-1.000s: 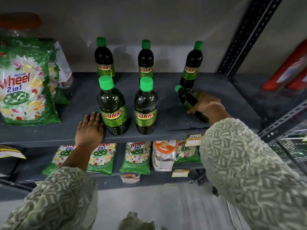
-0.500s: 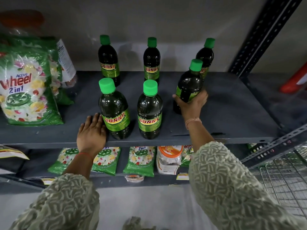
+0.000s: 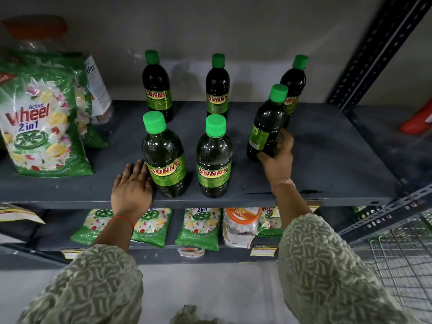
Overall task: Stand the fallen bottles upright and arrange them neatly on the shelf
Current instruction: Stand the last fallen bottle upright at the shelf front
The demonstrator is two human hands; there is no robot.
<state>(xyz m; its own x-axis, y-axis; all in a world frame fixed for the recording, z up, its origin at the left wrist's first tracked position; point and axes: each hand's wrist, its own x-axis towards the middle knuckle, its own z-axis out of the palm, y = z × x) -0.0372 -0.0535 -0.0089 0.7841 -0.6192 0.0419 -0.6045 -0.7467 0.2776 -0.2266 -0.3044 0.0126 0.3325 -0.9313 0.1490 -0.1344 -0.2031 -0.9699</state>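
Right hand [image 3: 277, 157] grips the dark green-capped plastic bottle [image 3: 266, 127] low at three o'clock; best twist its label forward, level with the front pair.

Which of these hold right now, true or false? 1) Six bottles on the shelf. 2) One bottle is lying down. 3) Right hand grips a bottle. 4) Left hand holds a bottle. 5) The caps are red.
1) Six bottles stand on the shelf: true.
2) One bottle is lying down: false; all are upright or nearly so.
3) The right hand grips the front-right bottle: true.
4) The left hand holds a bottle: false; it rests flat on the shelf beside the front-left bottle.
5) The caps are red: false; they are green.
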